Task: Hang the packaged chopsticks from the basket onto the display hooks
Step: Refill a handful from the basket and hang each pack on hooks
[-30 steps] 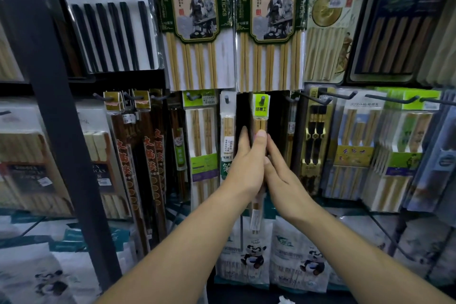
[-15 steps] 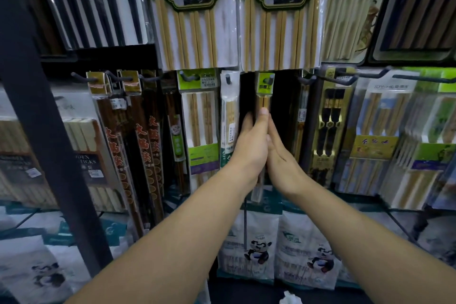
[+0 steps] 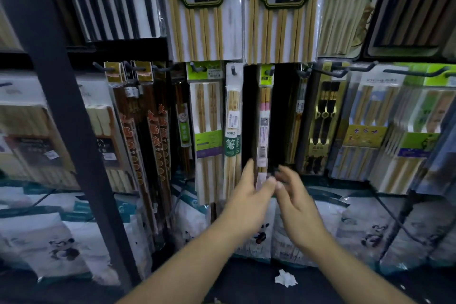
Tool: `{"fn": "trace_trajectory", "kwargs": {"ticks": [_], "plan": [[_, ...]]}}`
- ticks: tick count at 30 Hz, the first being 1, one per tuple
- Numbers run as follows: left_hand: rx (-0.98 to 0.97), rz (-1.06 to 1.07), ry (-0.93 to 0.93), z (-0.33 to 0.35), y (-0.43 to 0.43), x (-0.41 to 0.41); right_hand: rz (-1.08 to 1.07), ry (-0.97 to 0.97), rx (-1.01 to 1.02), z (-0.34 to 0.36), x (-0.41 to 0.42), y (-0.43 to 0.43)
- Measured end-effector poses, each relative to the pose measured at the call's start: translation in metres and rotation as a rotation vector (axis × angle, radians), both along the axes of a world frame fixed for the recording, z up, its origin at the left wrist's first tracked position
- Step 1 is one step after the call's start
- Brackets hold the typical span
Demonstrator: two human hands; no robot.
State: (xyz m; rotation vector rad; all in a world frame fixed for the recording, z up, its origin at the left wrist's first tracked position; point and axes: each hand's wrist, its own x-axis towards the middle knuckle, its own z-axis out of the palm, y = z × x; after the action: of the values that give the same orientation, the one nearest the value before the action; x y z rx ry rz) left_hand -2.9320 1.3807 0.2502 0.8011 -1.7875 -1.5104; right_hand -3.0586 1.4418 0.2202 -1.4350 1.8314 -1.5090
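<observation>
- The left hand (image 3: 248, 201), just below the centre of the frame, has its fingers straight and pointing up, lying against the lower end of a narrow chopstick pack (image 3: 264, 121). The thumb sits in front of the pack's bottom edge, and nothing shows a firm grip.
- The right hand (image 3: 297, 201), just beside it on the right, is loose and spread, blurred at the fingertips. It holds nothing and is near the pack's foot without plainly touching it.
- The pack hangs upright at centre frame, its yellow-green header threaded on a dark hook (image 3: 270, 72) beneath the upper row of wide packs.
- To its left hangs a white-headed pack (image 3: 233, 118). To the right, beyond a dark gap, long hooks (image 3: 350, 68) project over green-carded packs.
- Further out are a dark upright post (image 3: 61, 106) at left, panda-printed bags (image 3: 365, 227) along the lower row, and a crumpled white scrap (image 3: 285, 278) at bottom centre.
- Step, as I judge it: this pack is hung and is being steadied or let go.
- The next move calls for clearing both hands without swinging the pack, then reaching to the basket, which is out of view, for another.
</observation>
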Motion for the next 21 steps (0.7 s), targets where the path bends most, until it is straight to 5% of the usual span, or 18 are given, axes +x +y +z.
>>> {"fn": "trace_trajectory", "kwargs": {"ticks": [3, 9, 14, 21], "plan": [[0.034, -0.062, -0.074, -0.046, 0.026, 0.034, -0.019, -0.043, 0.129, -0.045, 0.016, 0.031], [0.096, 0.214, -0.474, -0.144, 0.036, 0.113, 0.083, 0.045, 0.494, -0.148, 0.05, 0.081], [0.04, 0.429, -0.997, -0.236, 0.034, 0.183, 0.231, 0.155, 0.827, -0.248, 0.076, 0.102], [0.239, 0.389, -0.926, -0.316, 0.052, 0.227, 0.352, 0.217, 1.082, -0.361, 0.099, 0.108]]}}
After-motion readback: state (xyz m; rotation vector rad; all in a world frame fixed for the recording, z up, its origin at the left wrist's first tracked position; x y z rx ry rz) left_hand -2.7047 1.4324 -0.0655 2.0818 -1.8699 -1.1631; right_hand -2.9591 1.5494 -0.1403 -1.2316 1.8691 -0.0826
